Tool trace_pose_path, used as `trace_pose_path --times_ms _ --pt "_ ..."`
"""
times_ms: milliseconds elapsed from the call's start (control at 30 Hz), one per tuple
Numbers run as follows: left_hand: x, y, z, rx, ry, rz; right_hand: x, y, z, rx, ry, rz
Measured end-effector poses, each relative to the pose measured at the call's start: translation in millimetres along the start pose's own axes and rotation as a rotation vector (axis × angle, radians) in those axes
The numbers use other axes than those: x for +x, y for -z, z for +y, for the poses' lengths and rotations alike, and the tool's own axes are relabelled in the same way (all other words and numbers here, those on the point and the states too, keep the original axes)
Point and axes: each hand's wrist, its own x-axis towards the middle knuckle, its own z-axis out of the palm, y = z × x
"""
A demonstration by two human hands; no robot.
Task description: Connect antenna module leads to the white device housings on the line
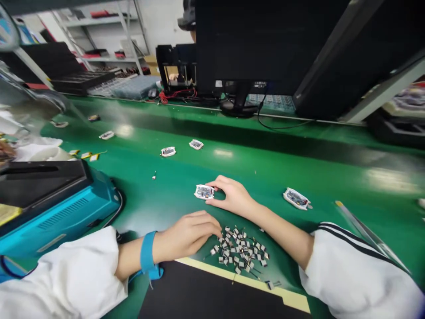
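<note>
Across a green workbench surface (308,177), the right hand (232,197) holds its grip half-curled, fingertips against a small circuit board (203,192), though whether it is closed on the board cannot be told. The left hand (189,235), wearing a blue wrist strap (148,252), curls its grip just beside a heap of tiny wired components (237,250); whether it holds anything is hidden. A teal machine (63,212) sits near the left forearm. More circuit boards (296,198) lie scattered apart, and a black monitor (265,44) blocks the surface's far side.
</note>
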Motion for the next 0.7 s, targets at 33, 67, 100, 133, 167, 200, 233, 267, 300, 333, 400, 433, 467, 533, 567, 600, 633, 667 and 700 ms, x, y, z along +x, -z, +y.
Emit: trace_pose_path --times_ms 33,67,100,133,167,200,233,267,300,333,400,433,467,533,567,600,633,667,700 --pt "2.0 -1.7 -0.7 -0.008 0.003 -0.011 0.0 0.0 -0.8 -0.004 -0.005 -0.003" --pt "3.9 -2.7 -1.4 -0.009 0.008 -0.018 0.1 0.0 -1.6 -0.005 -0.011 -0.006" --pt "5.5 -3.2 -1.9 -0.005 0.015 -0.022 0.2 0.1 -2.2 -0.004 -0.016 -0.008" --pt "6.8 -3.2 -2.2 0.005 0.027 -0.027 0.3 0.1 -2.5 -0.004 -0.020 -0.007" --pt "8.1 -2.9 -2.6 0.014 0.037 -0.029 0.4 0.1 -2.5 -0.006 -0.025 -0.005" --pt "9.5 -2.5 -3.2 0.026 0.039 -0.029 0.6 -0.1 -2.1 -0.007 -0.029 -0.002" --pt "11.1 -2.2 -4.1 0.042 0.032 -0.025 0.7 -0.3 -1.6 -0.006 -0.029 0.002" --pt "13.0 -2.0 -5.4 0.058 0.016 -0.023 0.9 -0.7 -1.1 -0.005 -0.027 0.004" --pt "15.2 -2.0 -6.9 0.071 -0.007 -0.032 1.1 -1.2 -0.6 -0.002 -0.025 0.006" --pt "17.4 -2.2 -8.5 0.085 -0.033 -0.048 1.3 -1.7 -0.2 0.002 -0.022 0.009" --pt "21.4 -3.0 -11.5 0.105 -0.071 -0.081 1.7 -2.1 0.1 0.012 -0.018 0.015" --pt "22.9 -3.5 -12.7 0.106 -0.084 -0.092 1.8 -2.0 0.2 0.016 -0.019 0.018" --pt "23.8 -3.9 -13.6 0.103 -0.094 -0.095 1.8 -1.7 0.3 0.017 -0.020 0.019" --pt "24.1 -4.7 -15.0 0.099 -0.090 -0.067 1.2 -0.7 0.7 0.015 -0.021 0.017" --pt "23.8 -5.1 -15.6 0.100 -0.076 -0.051 0.7 -0.2 1.1 0.015 -0.020 0.014" --pt "23.3 -5.3 -16.3 0.103 -0.055 -0.037 0.2 0.0 1.5 0.013 -0.016 0.013" --pt "22.7 -5.5 -17.0 0.106 -0.030 -0.024 -0.1 -0.1 1.9 0.012 -0.012 0.012" --pt "22.2 -5.5 -17.9 0.107 -0.005 -0.013 -0.1 -0.6 2.3 0.012 -0.005 0.009" --pt "21.7 -5.3 -18.8 0.102 0.020 -0.003 0.3 -1.5 2.6 0.011 0.002 0.006"
